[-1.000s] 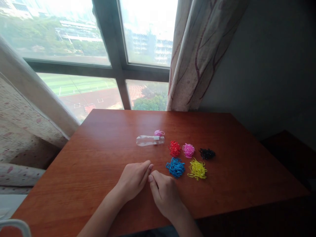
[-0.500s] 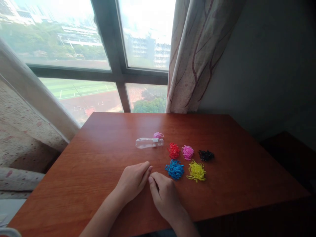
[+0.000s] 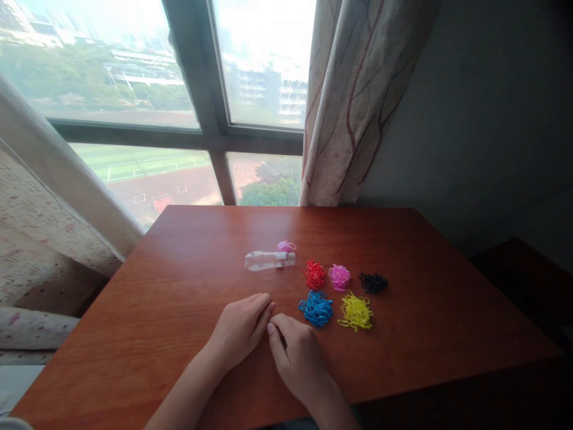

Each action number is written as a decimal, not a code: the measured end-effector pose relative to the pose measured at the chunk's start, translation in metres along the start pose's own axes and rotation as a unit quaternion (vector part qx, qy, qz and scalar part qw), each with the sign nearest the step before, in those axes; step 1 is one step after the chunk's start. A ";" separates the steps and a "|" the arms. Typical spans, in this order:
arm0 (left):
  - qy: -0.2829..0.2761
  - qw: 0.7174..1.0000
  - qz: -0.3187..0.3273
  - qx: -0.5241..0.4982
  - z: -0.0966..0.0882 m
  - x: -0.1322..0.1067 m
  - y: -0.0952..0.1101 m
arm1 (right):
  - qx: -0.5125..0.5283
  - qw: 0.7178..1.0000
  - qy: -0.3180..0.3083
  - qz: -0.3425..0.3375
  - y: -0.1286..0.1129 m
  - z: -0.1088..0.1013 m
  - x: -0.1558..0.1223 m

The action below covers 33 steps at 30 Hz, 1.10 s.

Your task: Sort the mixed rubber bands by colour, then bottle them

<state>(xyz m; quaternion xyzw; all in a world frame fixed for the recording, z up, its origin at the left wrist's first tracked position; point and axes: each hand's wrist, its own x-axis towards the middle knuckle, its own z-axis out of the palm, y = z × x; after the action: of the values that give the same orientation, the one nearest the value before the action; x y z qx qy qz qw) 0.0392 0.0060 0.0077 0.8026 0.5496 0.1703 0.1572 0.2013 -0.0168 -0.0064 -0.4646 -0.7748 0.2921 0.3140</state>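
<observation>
My left hand (image 3: 243,328) rests on the table with its fingers curled closed. Close beside it, my right hand (image 3: 298,352) is also closed, thumb along the bent forefinger; the knuckles almost meet. Nothing shows in either hand. To the right of them lie a blue pile of small rubber bands (image 3: 316,309) and a yellow pile (image 3: 356,311). Behind those sit a red pile (image 3: 314,275), a pink pile (image 3: 339,278) and a black pile (image 3: 373,282). A clear plastic bottle (image 3: 264,261) lies on its side, its neck pointing right. Just behind it is a small pink looped piece (image 3: 286,246).
The brown wooden table (image 3: 147,310) reaches to the window (image 3: 215,107). Curtains hang at the left (image 3: 49,215) and right (image 3: 353,101) of the glass. A white rounded edge (image 3: 15,424) shows at the lower left corner. Beyond the right side stands a dark wall (image 3: 483,119).
Both hands stay closed on the table, and the piles and bottle keep their places. Only the camera view has shifted very slightly.
</observation>
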 end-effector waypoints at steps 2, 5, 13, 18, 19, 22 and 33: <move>0.009 1.000 0.010 0.000 -0.001 0.001 0.000 | -0.002 1.000 -0.001 0.004 -0.001 0.000 0.000; 0.080 0.996 0.024 0.023 -0.007 0.007 0.000 | -0.001 1.000 -0.007 0.001 -0.002 -0.001 0.001; 0.192 0.971 -0.001 0.142 -0.025 0.048 -0.011 | 0.005 1.000 -0.009 -0.007 -0.002 -0.001 0.002; 0.158 0.974 -0.009 0.165 -0.017 0.062 -0.017 | -0.001 1.000 -0.003 -0.017 -0.004 -0.002 0.002; 0.150 0.976 -0.009 0.158 -0.015 0.062 -0.018 | -0.002 1.000 -0.002 -0.019 -0.004 -0.003 0.001; 0.132 0.983 -0.013 0.125 -0.012 0.061 -0.019 | 0.005 1.000 0.003 -0.020 -0.004 -0.003 0.001; 0.137 0.990 -0.020 0.022 -0.016 0.042 -0.021 | 0.022 0.999 0.003 -0.049 -0.005 -0.007 0.002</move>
<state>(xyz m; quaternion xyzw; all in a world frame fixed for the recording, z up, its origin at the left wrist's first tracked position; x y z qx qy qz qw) 0.0292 0.0539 0.0169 0.7642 0.5852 0.2631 0.0661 0.2028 -0.0166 0.0022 -0.4198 -0.7891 0.2916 0.3408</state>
